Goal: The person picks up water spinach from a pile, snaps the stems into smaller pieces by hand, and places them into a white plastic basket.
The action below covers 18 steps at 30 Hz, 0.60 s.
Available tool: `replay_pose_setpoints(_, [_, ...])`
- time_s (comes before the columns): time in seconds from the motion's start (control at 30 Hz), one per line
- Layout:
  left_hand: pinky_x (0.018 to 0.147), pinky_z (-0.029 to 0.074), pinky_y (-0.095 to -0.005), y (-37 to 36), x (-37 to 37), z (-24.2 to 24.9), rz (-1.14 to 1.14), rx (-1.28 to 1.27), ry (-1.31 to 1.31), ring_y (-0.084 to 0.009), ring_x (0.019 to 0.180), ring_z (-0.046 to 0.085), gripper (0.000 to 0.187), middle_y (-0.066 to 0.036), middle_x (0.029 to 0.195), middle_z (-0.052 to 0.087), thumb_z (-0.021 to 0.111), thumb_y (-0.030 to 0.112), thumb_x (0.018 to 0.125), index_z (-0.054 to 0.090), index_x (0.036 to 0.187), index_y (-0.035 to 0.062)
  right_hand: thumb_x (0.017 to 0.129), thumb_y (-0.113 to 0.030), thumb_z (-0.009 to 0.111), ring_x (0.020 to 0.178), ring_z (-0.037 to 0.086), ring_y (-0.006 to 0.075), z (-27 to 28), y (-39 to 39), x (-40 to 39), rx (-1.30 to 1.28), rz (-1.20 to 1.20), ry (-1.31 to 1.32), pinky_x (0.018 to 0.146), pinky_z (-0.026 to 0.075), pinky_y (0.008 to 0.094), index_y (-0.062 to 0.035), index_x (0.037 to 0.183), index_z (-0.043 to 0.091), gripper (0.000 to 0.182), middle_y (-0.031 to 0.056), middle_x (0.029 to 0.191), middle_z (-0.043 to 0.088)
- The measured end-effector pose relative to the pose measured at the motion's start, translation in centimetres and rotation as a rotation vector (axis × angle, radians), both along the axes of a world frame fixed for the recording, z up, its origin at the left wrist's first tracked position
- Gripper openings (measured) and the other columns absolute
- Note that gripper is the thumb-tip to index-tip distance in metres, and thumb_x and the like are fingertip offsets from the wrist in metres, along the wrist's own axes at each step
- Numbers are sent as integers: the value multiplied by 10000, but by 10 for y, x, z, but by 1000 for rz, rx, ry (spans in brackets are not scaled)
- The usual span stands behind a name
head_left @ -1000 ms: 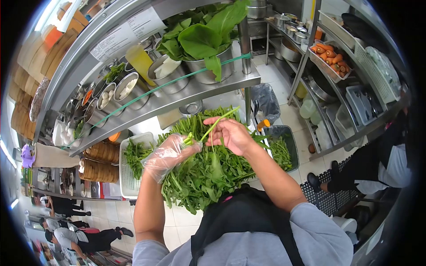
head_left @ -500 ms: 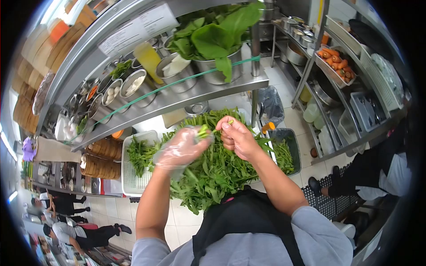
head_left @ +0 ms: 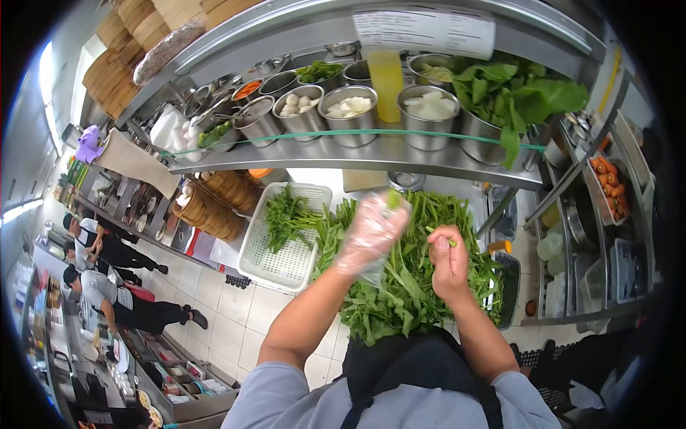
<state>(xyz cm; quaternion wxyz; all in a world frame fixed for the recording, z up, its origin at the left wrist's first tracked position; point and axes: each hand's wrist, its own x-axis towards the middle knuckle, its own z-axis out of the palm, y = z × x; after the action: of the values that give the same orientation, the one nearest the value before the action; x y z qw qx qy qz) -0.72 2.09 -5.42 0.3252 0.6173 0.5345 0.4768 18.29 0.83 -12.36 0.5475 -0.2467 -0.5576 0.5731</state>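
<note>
A large heap of leafy greens (head_left: 400,293) with long stems, like water spinach, lies in front of me. Over its far side is my left hand (head_left: 375,230), in a clear plastic glove and slightly blurred. Its fingers are closed on green stems (head_left: 393,199), whose ends show at the top. To the right, my bare right hand (head_left: 449,264) is closed with a short piece of green stem (head_left: 451,243) pinched at the thumb. A white perforated basket (head_left: 275,275) stands left of the heap, with some leafy sprigs (head_left: 286,218) inside.
Beyond the heap, a steel shelf (head_left: 343,156) carries several metal containers of cut vegetables. Bamboo steamers (head_left: 214,211) stand left of the basket. A dark bin (head_left: 510,286) and a rack with carrots (head_left: 609,186) are at right. People (head_left: 118,293) work at far left.
My view has swung left, so the shelf and basket appear further right. My hands have moved apart, each closed on green stem.
</note>
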Motion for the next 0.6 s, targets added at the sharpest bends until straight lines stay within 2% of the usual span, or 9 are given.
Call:
replay_pose_setpoints(0.13, [632, 464, -294, -22, -102, 42, 369, 184, 103, -89, 688, 557, 178, 13, 760, 629, 679, 233, 983, 701, 934, 63, 1085, -231, 501, 601, 316, 15, 1, 8, -7, 61, -131, -1, 529, 253, 215, -83, 1064, 574, 167, -80, 728, 401])
replay_pose_setpoints(0.17, [623, 471, -312, -28, -141, 33, 395, 290, -33, -98, 719, 580, 144, -32, 786, 628, 638, 179, 995, 672, 978, 40, 1084, -234, 502, 592, 314, 17, 4, 11, -2, 65, -185, 1, 522, 246, 218, -86, 1057, 573, 167, -80, 711, 392])
replay_pose_setpoints(0.23, [693, 502, -380, -49, -194, 65, 648, 317, 525, -267, 765, 656, 76, -114, 867, 654, 628, 85, 985, 648, 993, 12, 1085, -236, 501, 581, 307, 20, 5, 19, 12, 52, -294, 9, 510, 236, 220, -89, 1044, 567, 166, -80, 691, 373])
replay_pose_setpoints(0.3, [736, 504, -413, -54, -232, 66, 666, 538, 719, -316, 824, 653, 114, -147, 935, 661, 678, 71, 935, 629, 1018, 9, 1089, -236, 497, 576, 292, 20, -8, 22, 35, -17, -406, 24, 501, 228, 213, -90, 1035, 559, 167, -80, 684, 348])
replay_pose_setpoints(0.4, [861, 510, -464, -27, -287, 21, 623, 664, 1073, -306, 864, 661, 208, -114, 942, 667, 664, -12, 812, 637, 1005, 59, 1092, -235, 512, 562, 280, 17, -27, 17, 65, -141, -557, 65, 484, 247, 192, -94, 1056, 544, 150, -72, 703, 336])
replay_pose_setpoints(0.47, [1111, 387, -500, -5, -299, -42, 613, 408, 1199, -310, 1210, 568, 400, -126, 1226, 615, 682, 44, 724, 619, 1114, 114, 1095, -240, 511, 560, 284, 17, -37, 7, 74, -157, -591, 56, 479, 255, 189, -93, 1063, 541, 153, -70, 704, 333])
replay_pose_setpoints(0.53, [1251, 195, -573, 32, -317, -144, 476, 542, 1160, -320, 1466, 391, 676, -103, 1499, 492, 699, 39, 744, 528, 1387, 156, 1096, -242, 510, 557, 285, 20, -37, -5, 71, -233, -683, 68, 472, 262, 191, -92, 1067, 538, 155, -67, 706, 337])
replay_pose_setpoints(0.57, [1248, 175, -605, 62, -334, -214, 390, 631, 1109, -314, 1500, 340, 644, -101, 1531, 474, 710, 149, 816, 504, 1426, 152, 1099, -243, 501, 557, 290, 21, -38, -9, 70, -242, -690, 54, 472, 262, 191, -95, 1067, 538, 156, -64, 710, 344])
replay_pose_setpoints(0.6, [1238, 183, -622, 71, -315, -232, 342, 175, 1165, -314, 1504, 332, 613, -104, 1535, 471, 682, 218, 864, 494, 1444, 151, 1099, -243, 501, 557, 290, 21, -37, -13, 64, -244, -703, 42, 472, 262, 191, -95, 1067, 538, 156, -64, 710, 344])
